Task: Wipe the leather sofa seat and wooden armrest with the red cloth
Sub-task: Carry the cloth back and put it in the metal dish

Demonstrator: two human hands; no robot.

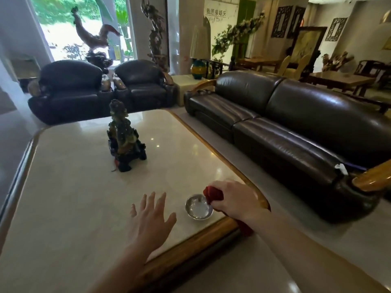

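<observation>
Now the right hand [231,198] grips the red cloth [212,194] over the table's [74,187] corner, at three o'clock of the metal bowl [199,207]; left hand [151,219] hovers, fingers spread, at nine o'clock.

Big marble-top coffee table [74,187] with a wood rim, dark green carving [123,136] standing on it. Two dark leather armchairs [69,85] behind, side by side. Window [84,28] behind them: strong daylight, greenery outside, rooster carving [91,37] in front of the glass. Tall root sculpture [155,32] right of the window. Lamp [198,58] with teal-yellow base on a pale side table [184,85]. White banner [218,22] with Chinese characters, carved wall panels [281,21], wooden table [342,81] far right. Glossy pale floor [12,132].
</observation>
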